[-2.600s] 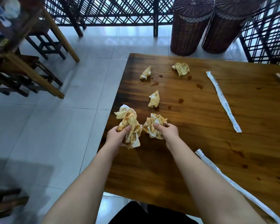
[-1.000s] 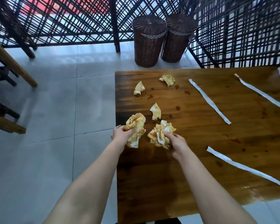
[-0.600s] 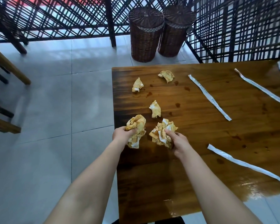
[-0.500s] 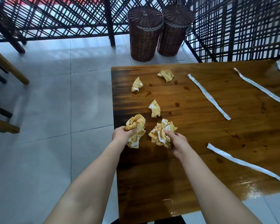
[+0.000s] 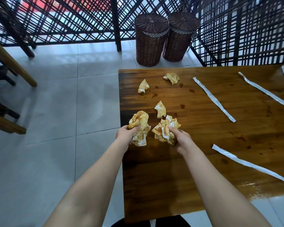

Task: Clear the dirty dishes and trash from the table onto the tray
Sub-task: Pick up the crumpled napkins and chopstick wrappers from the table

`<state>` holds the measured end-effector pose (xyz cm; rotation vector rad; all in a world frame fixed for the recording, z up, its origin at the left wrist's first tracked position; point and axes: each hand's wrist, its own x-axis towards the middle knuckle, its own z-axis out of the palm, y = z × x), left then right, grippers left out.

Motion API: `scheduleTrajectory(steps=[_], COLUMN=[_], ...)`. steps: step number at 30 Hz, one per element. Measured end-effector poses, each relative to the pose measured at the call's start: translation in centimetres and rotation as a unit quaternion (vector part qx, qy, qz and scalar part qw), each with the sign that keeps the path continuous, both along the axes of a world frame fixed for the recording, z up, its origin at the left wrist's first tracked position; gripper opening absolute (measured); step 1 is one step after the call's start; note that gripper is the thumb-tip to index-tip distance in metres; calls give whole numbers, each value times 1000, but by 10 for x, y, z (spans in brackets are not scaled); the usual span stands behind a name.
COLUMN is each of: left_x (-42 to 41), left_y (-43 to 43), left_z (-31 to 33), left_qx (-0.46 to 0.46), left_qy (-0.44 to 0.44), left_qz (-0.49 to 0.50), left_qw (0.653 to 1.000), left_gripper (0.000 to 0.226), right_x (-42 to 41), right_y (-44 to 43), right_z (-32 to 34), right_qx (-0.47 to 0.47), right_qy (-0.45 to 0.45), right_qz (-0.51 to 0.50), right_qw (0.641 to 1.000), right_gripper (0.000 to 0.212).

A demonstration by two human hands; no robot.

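Both hands full: left hand [image 5: 126,134] grips left napkin wad [image 5: 140,123], right hand [image 5: 182,141] grips right napkin wad [image 5: 162,131], fingers [image 5: 171,128] curled tight; nearest loose napkin [image 5: 160,109] lies just beyond the right wad.

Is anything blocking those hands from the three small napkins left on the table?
Nothing visible, only bare table. But both are full: the left hand grips the left wad, the right hand the right wad. The nearest napkin lies beyond the right wad, the far-left napkin and far-right napkin farther back. No tray is in view.
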<state>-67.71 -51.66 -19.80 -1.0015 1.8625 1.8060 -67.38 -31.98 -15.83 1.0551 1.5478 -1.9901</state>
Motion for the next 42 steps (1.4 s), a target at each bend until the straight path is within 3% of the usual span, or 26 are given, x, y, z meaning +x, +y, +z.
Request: scheduleTrajectory(steps=[12, 20, 25, 31, 38, 42], left_x=[25, 19, 7, -15, -39, -44], left_y=[7, 19, 25, 28, 26, 25], left_z=[25, 31, 31, 28, 15, 8], left_qx=[27, -8, -15, -16, -18, -29], left_qy=[19, 37, 39, 33, 32, 29], left_qz=[17, 24, 50, 71, 122, 138], left_qw=[999, 999, 998, 997, 992, 990], left_gripper=[49, 48, 53, 58, 57, 43], right_x=[3, -21, -44, -82, -120, -131], right_y=[10, 23, 24, 20, 15, 10], right_z=[7, 10, 6, 2, -14, -29], right_qx=[-13, -26, -21, -12, 6, 42], right_qy=[30, 35, 35, 71, 68, 48], right_qz=[8, 21, 54, 115, 154, 166], right_qw=[999, 999, 998, 991, 986, 984], right_gripper=[43, 51, 70, 111, 107, 109])
